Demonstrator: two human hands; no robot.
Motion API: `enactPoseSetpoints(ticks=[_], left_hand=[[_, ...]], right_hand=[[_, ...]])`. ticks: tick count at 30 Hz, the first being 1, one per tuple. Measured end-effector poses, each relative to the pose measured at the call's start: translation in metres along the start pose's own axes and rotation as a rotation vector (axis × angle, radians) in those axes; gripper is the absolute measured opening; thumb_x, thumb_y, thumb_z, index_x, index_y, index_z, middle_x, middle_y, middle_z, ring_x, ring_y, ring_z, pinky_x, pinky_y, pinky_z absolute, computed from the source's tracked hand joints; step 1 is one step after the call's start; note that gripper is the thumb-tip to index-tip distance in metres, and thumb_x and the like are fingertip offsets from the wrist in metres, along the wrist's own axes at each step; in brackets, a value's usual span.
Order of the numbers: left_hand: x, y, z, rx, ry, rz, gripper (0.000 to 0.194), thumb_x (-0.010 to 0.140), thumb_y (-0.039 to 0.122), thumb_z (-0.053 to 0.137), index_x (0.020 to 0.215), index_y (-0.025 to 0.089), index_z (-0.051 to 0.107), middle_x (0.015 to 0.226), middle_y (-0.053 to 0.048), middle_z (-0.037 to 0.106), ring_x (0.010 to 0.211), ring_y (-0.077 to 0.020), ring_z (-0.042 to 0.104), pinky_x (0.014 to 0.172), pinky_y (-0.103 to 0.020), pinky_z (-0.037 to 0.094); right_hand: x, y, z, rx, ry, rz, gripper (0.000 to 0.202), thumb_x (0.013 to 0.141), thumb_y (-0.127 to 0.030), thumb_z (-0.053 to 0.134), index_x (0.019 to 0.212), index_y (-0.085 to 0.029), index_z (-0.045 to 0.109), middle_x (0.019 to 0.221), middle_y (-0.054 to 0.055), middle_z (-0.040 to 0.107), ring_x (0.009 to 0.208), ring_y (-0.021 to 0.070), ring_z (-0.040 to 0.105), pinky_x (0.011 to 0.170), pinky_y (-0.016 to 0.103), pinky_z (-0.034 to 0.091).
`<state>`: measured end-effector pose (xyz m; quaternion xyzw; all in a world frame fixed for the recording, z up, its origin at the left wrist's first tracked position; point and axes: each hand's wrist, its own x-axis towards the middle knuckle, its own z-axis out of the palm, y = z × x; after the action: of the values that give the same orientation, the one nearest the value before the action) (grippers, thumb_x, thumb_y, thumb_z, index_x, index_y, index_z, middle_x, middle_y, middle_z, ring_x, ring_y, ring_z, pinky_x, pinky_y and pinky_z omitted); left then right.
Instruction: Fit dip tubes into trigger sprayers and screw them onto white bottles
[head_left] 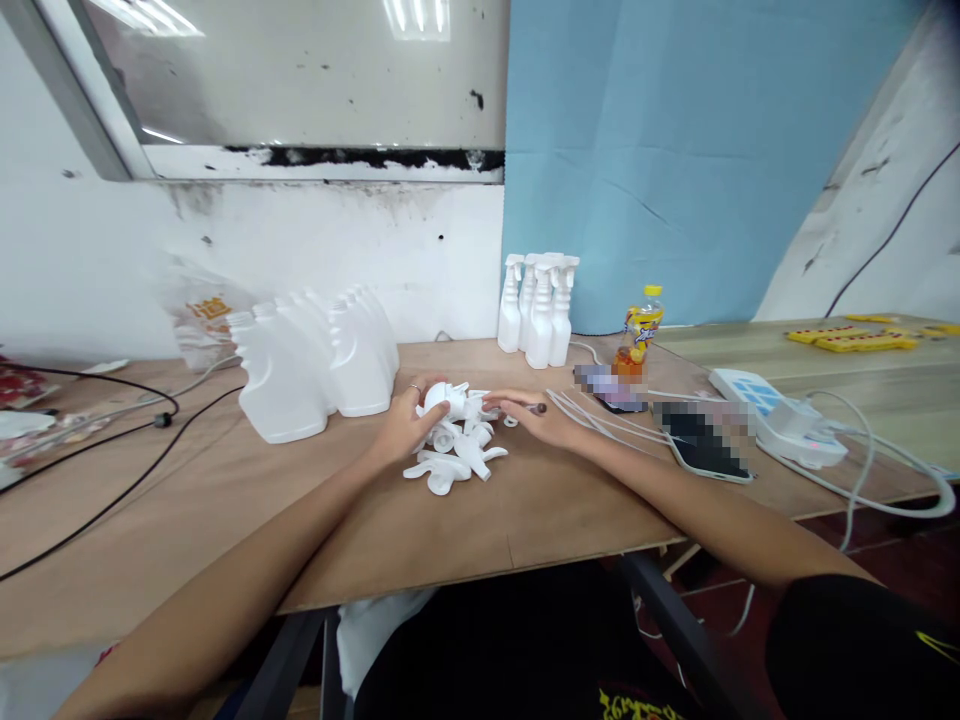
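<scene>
A loose heap of white trigger spray heads (457, 455) lies on the brown table between my hands. My left hand (409, 425), with a ring on one finger, is at the heap's left side. Its thumb presses over a white spray head (445, 398) at the top, and the other fingers are mostly hidden behind it. From the right, my right hand (541, 420) reaches to the heap with fingertips close together near the white parts. The dark brown end of a thin stick-like thing (538, 408) sticks out by its thumb; the rest is hidden.
White bottles without heads (289, 385) stand in rows at left. Several assembled spray bottles (540, 320) stand at the back. To the right are a drink bottle (641, 335), phones (701, 440), cables and a power strip (787, 420). Black cables (161, 420) cross the left side.
</scene>
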<state>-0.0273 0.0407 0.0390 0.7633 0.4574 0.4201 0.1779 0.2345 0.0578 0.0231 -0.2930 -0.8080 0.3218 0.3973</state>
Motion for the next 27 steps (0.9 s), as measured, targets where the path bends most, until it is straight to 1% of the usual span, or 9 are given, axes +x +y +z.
enactPoseSetpoints(ticks=[4, 8, 13, 16, 19, 21, 23, 25, 27], left_hand=[[-0.001, -0.002, -0.001, 0.1, -0.073, 0.054, 0.051, 0.089, 0.044, 0.048, 0.132, 0.019, 0.057, 0.122, -0.008, 0.067, 0.108, -0.0287, 0.06, 0.096, -0.043, 0.044], [-0.002, -0.003, 0.0, 0.182, -0.085, 0.118, 0.041, 0.092, 0.039, 0.041, 0.12, 0.02, 0.064, 0.119, -0.008, 0.067, 0.109, -0.0286, 0.06, 0.1, -0.045, 0.042], [-0.003, -0.004, 0.003, 0.205, -0.081, 0.094, 0.04, 0.095, 0.045, 0.043, 0.117, 0.02, 0.066, 0.11, -0.009, 0.066, 0.1, -0.0266, 0.061, 0.087, -0.04, 0.048], [-0.003, -0.005, 0.005, 0.234, -0.102, 0.157, 0.039, 0.096, 0.046, 0.043, 0.117, 0.021, 0.065, 0.103, -0.008, 0.064, 0.098, -0.026, 0.059, 0.09, -0.041, 0.047], [-0.003, -0.008, 0.008, 0.244, -0.107, 0.228, 0.038, 0.098, 0.046, 0.042, 0.116, 0.023, 0.065, 0.106, -0.008, 0.062, 0.104, -0.0268, 0.056, 0.096, -0.044, 0.044], [-0.003, -0.009, 0.009, 0.221, -0.1, 0.237, 0.037, 0.098, 0.047, 0.042, 0.116, 0.024, 0.064, 0.112, -0.009, 0.061, 0.109, -0.0271, 0.055, 0.1, -0.044, 0.042], [-0.002, -0.01, 0.01, 0.195, -0.092, 0.228, 0.037, 0.098, 0.048, 0.042, 0.117, 0.025, 0.064, 0.116, -0.008, 0.06, 0.114, -0.0271, 0.053, 0.102, -0.044, 0.041], [-0.002, -0.011, 0.01, 0.177, -0.09, 0.221, 0.037, 0.099, 0.048, 0.042, 0.118, 0.025, 0.064, 0.119, -0.008, 0.06, 0.116, -0.027, 0.052, 0.104, -0.044, 0.04], [-0.003, -0.011, 0.009, 0.168, -0.092, 0.225, 0.038, 0.1, 0.048, 0.041, 0.118, 0.025, 0.064, 0.12, -0.008, 0.06, 0.117, -0.0269, 0.051, 0.105, -0.044, 0.039]], right_hand=[[0.001, -0.001, -0.021, -0.131, 0.11, -0.006, 0.04, 0.099, -0.041, 0.043, 0.118, -0.017, 0.069, 0.1, 0.009, 0.077, 0.093, 0.0234, 0.072, 0.083, 0.036, 0.055], [0.002, -0.001, -0.038, -0.254, 0.187, 0.012, 0.04, 0.098, -0.037, 0.04, 0.117, -0.015, 0.068, 0.087, 0.008, 0.077, 0.08, 0.0213, 0.072, 0.075, 0.032, 0.054], [0.003, 0.005, -0.044, -0.27, 0.239, 0.047, 0.036, 0.097, -0.035, 0.041, 0.112, -0.016, 0.068, 0.085, 0.007, 0.075, 0.076, 0.02, 0.071, 0.072, 0.03, 0.053], [0.003, 0.01, -0.045, -0.276, 0.255, 0.055, 0.034, 0.096, -0.035, 0.042, 0.103, -0.018, 0.07, 0.081, 0.005, 0.073, 0.072, 0.0198, 0.068, 0.071, 0.031, 0.051], [0.007, 0.014, -0.049, -0.185, 0.279, 0.082, 0.033, 0.094, -0.039, 0.045, 0.097, -0.019, 0.071, 0.08, 0.005, 0.071, 0.074, 0.0209, 0.066, 0.073, 0.032, 0.051], [0.015, 0.017, -0.055, -0.105, 0.314, 0.112, 0.03, 0.091, -0.041, 0.049, 0.091, -0.02, 0.071, 0.084, 0.005, 0.07, 0.082, 0.0218, 0.064, 0.079, 0.033, 0.05], [0.031, 0.019, -0.063, -0.05, 0.346, 0.147, 0.028, 0.086, -0.041, 0.052, 0.086, -0.02, 0.07, 0.088, 0.006, 0.068, 0.087, 0.0226, 0.062, 0.082, 0.034, 0.05], [0.054, 0.021, -0.072, -0.01, 0.367, 0.193, 0.025, 0.082, -0.041, 0.054, 0.086, -0.02, 0.068, 0.091, 0.006, 0.066, 0.089, 0.0228, 0.061, 0.079, 0.034, 0.05], [0.083, 0.024, -0.08, 0.057, 0.393, 0.254, 0.025, 0.08, -0.04, 0.054, 0.091, -0.021, 0.064, 0.101, 0.007, 0.063, 0.089, 0.0224, 0.061, 0.073, 0.033, 0.052]])
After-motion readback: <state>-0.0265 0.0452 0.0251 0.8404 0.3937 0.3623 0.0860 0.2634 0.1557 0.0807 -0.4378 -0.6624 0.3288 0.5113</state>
